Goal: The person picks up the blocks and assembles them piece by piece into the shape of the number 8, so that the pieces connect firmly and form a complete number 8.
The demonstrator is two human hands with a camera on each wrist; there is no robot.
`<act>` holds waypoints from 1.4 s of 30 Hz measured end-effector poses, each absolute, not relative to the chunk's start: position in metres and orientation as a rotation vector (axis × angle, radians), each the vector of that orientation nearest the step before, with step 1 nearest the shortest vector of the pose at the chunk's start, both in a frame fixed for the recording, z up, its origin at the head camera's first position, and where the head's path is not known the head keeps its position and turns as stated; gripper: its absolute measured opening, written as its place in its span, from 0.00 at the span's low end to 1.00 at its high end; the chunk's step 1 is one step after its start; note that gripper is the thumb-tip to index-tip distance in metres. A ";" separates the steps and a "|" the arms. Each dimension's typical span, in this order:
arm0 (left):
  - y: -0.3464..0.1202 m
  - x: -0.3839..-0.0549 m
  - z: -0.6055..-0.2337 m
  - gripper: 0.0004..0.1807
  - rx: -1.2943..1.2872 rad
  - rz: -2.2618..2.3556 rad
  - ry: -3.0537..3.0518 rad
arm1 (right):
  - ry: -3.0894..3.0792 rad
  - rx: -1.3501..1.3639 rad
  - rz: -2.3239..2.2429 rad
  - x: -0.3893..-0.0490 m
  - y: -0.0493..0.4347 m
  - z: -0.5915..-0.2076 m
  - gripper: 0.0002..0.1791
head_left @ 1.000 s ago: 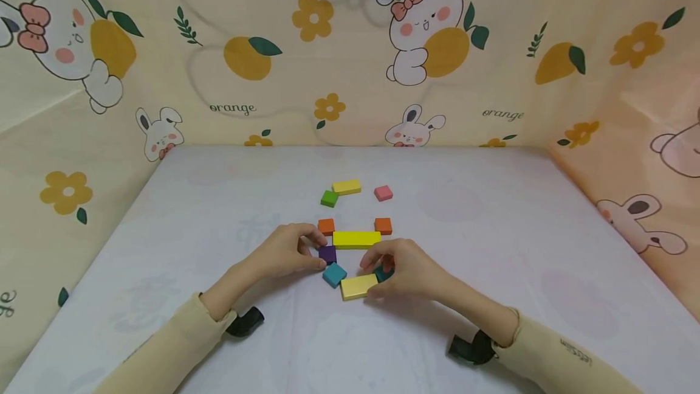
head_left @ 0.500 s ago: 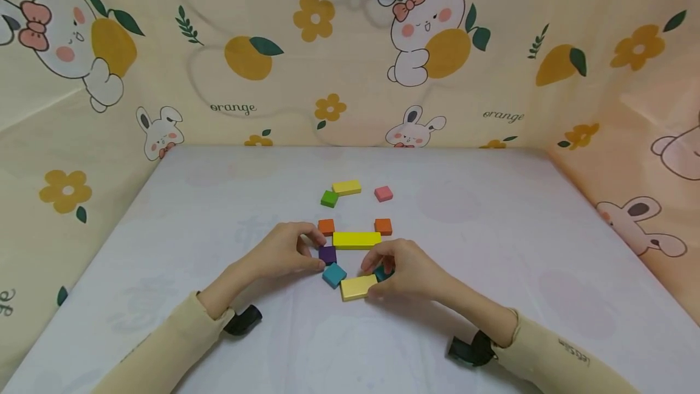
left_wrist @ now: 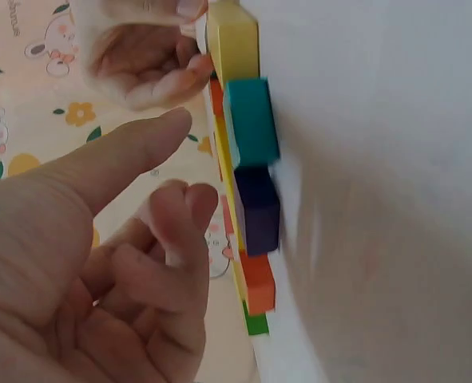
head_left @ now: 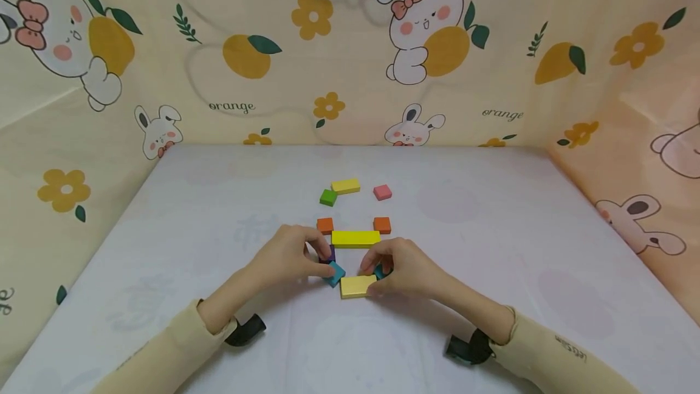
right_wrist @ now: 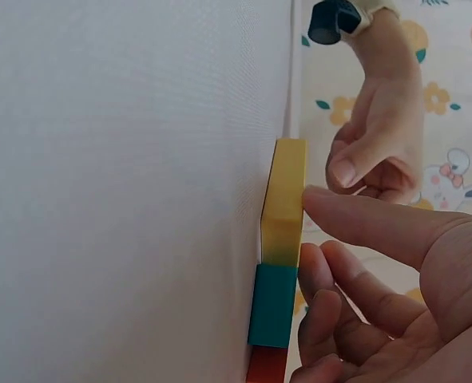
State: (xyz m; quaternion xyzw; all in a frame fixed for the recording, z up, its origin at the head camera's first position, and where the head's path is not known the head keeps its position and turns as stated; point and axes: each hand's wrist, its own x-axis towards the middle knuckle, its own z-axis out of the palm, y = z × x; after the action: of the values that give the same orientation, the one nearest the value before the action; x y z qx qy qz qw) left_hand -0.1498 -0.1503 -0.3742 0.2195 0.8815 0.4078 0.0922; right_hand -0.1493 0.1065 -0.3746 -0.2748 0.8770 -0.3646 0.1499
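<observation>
My left hand hovers over the left teal block and the dark purple block, partly covering both in the head view. In the left wrist view its thumb and forefinger are spread, with a gap between them and the teal block. The thumb of my right hand rests at the top edge of the pale yellow block. Its other fingers hang loosely bent beside the right teal block, mostly hidden from the head camera. A red block follows that teal one.
Beyond the hands lie a long bright yellow block and two orange blocks. Farther back are a green block, another yellow block and a pink block. A printed rabbit cloth backs the white table.
My left hand has shifted slightly right and nearer, from beside the purple block to over the left teal block. The right hand has kept its place at the pale yellow block.
</observation>
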 end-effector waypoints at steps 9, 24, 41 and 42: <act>-0.142 -0.141 -0.378 0.15 0.587 1.184 2.689 | 2.495 -0.803 -1.071 -0.150 0.106 -0.375 0.15; -0.138 -0.136 -0.376 0.14 0.620 1.011 2.780 | 2.495 -0.799 -1.060 -0.150 0.106 -0.374 0.15; -0.139 -0.136 -0.375 0.14 0.668 1.005 2.799 | 2.498 -0.790 -1.049 -0.149 0.107 -0.375 0.15; -0.139 -0.136 -0.375 0.14 0.671 1.006 2.802 | 2.497 -0.790 -1.050 -0.149 0.107 -0.376 0.15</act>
State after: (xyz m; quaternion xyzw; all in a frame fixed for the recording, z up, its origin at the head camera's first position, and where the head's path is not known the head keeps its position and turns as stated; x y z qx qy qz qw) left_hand -0.1359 -0.1387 -0.3746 0.2197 0.9172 0.3293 0.0447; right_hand -0.1492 0.1072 -0.3756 -0.2763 0.8736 -0.3674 0.1596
